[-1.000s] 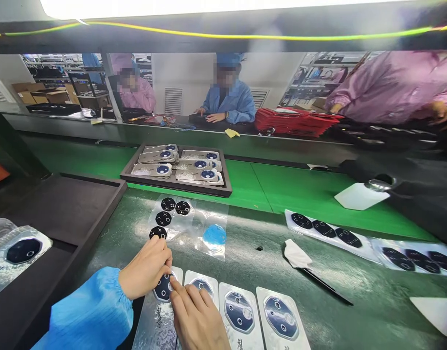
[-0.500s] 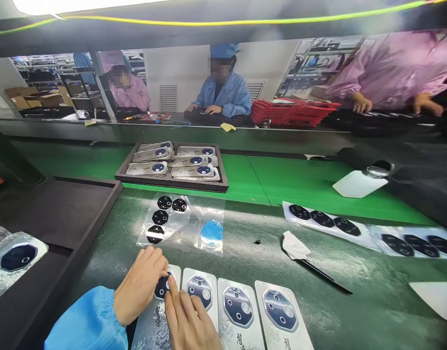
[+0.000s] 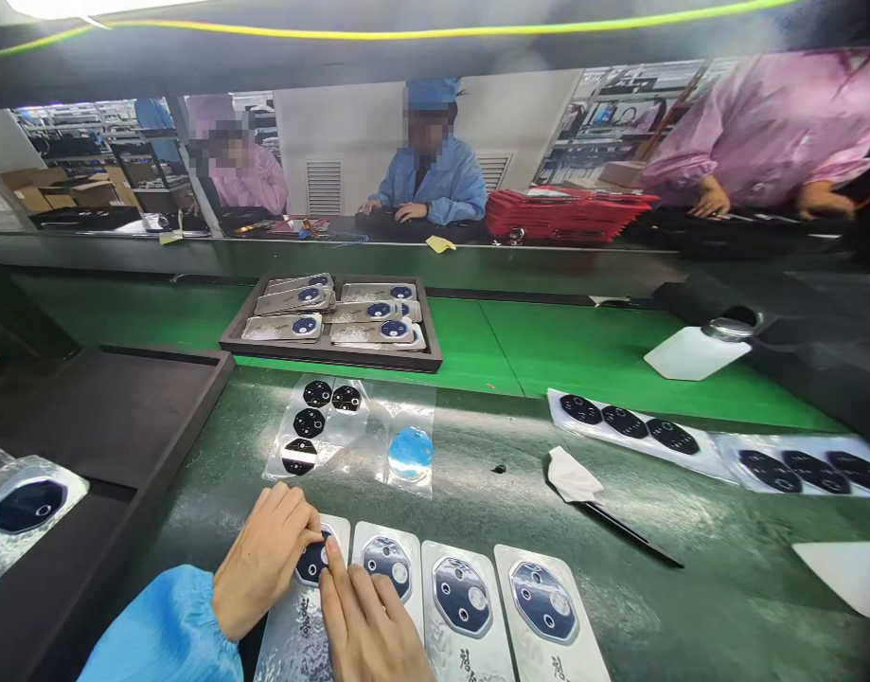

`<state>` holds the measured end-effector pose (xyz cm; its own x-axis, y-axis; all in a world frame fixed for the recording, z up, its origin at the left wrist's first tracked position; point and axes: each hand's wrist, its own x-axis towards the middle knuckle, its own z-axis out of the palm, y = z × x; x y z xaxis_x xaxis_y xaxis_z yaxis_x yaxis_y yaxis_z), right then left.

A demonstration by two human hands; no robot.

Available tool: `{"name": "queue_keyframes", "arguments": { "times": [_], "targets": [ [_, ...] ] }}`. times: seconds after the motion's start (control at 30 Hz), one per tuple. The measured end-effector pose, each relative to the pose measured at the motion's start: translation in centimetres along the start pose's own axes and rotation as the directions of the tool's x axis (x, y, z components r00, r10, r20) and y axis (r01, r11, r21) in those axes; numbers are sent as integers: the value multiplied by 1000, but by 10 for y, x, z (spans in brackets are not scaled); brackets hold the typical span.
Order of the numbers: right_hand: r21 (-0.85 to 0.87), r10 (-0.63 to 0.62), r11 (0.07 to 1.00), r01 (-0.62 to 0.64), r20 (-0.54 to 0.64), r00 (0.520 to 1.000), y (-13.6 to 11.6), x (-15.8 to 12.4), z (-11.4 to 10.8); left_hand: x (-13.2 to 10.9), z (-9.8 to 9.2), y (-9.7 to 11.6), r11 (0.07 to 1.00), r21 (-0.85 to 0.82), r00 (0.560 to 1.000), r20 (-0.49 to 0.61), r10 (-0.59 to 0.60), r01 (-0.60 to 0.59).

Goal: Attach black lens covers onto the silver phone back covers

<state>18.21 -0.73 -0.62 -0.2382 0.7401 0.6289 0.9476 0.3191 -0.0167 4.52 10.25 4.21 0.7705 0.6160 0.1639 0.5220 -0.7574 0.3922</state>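
Several silver rectangular panels with dark blue octagonal camera plates lie in a row along the front of the bench. My left hand (image 3: 268,554), in a blue sleeve, has its fingers curled together at the left rim of the octagonal plate (image 3: 312,561) on the leftmost panel (image 3: 292,630). Whatever its fingertips may pinch is hidden. My right hand (image 3: 374,616) lies with fingers extended, its index fingertip touching that plate's right side. It partly covers the second panel (image 3: 384,530). Farther right are a third panel (image 3: 470,654) and a fourth panel (image 3: 555,644).
Black octagonal stickers (image 3: 309,422) and a blue round film (image 3: 410,455) lie on clear sheets ahead. Beyond stands a tray (image 3: 328,356) of panels. Rightward are tweezers (image 3: 633,533) under white paper, sticker strips (image 3: 623,421) and a white bottle (image 3: 697,353). A dark tray (image 3: 150,455) sits left.
My left hand has shifted slightly left and down at the plate's edge. My right hand stays almost where it was. The whole view has moved a little.
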Motion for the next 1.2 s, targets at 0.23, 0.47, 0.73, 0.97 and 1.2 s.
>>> {"name": "queue_keyframes", "arguments": {
  "times": [0.23,0.47,0.73,0.97,1.2],
  "targets": [
    [-15,-17,1000,17,-14,1000,3,2,-1,-10,-8,2,1000,23,998,-54,8,-7],
    [-7,9,1000,-10,-37,999,2,2,2,-9,-9,6,999,17,999,-28,-43,43],
    [49,133,991,-125,-231,964,-8,2,21,-8,-7,6,999,23,999,-18,-48,48],
    [24,107,994,-105,-173,979,-6,-6,23,-9,-4,4,998,61,998,-57,26,-22],
    [55,49,998,-43,-106,993,8,7,3,-5,-5,4,999,-7,999,-7,-42,42]
  ]
}}
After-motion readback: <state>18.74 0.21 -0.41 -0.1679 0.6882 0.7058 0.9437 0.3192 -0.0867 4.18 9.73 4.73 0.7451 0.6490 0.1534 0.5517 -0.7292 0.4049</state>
